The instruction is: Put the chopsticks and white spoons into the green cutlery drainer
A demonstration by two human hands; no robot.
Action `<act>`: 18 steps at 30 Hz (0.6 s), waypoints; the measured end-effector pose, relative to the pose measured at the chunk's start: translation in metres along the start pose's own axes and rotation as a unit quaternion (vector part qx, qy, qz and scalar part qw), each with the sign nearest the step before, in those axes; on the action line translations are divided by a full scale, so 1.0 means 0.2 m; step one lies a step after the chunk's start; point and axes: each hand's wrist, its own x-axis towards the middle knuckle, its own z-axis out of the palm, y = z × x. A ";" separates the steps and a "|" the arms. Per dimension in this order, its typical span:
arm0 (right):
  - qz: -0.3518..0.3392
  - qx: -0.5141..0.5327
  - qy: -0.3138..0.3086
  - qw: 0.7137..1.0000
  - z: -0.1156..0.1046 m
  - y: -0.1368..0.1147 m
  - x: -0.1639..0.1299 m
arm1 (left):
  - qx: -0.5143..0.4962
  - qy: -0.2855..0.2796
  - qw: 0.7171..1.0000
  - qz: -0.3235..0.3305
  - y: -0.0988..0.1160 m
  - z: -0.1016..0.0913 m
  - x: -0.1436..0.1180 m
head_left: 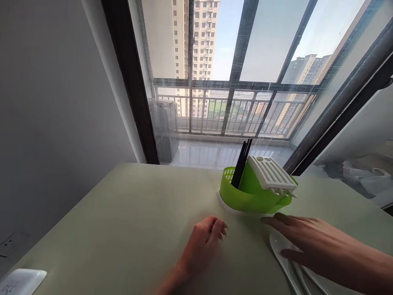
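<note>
My left hand rests on the table with its fingers loosely curled together, and nothing shows in it. My right hand reaches in from the right with fingers stretched out, its palm above several white spoons at the front right of the table. It partly covers the spoons; whether it touches them I cannot tell. Just beyond its fingertips stands a green utensil holder on a white base, with a slotted white rack on top. Black chopsticks lean upright in the holder's left compartment.
All of this is on a pale green table. A white object with digits lies at its front left corner. Past the far edge are a glass door and a balcony railing. A grey wall borders the left side, with a socket low down.
</note>
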 end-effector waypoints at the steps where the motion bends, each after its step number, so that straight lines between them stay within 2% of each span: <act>1: 0.012 -0.004 -0.018 1.000 0.04 0.02 0.00 | 0.003 0.000 1.000 0.001 0.00 0.00 0.00; 4: 0.050 0.013 -0.055 0.997 0.15 0.06 0.01 | 0.009 -0.001 1.000 0.005 -0.01 0.00 0.01; 8: 0.059 0.045 -0.104 0.992 0.25 0.02 0.01 | 0.015 -0.002 1.000 0.005 -0.01 0.00 0.01; 13: 0.038 0.048 -0.129 0.990 0.32 -0.13 0.03 | 0.019 0.001 1.000 0.011 -0.01 0.00 0.00; 18: 0.027 0.021 -0.222 0.974 0.28 -0.36 0.13 | 0.016 -0.001 1.000 0.016 -0.01 0.00 0.00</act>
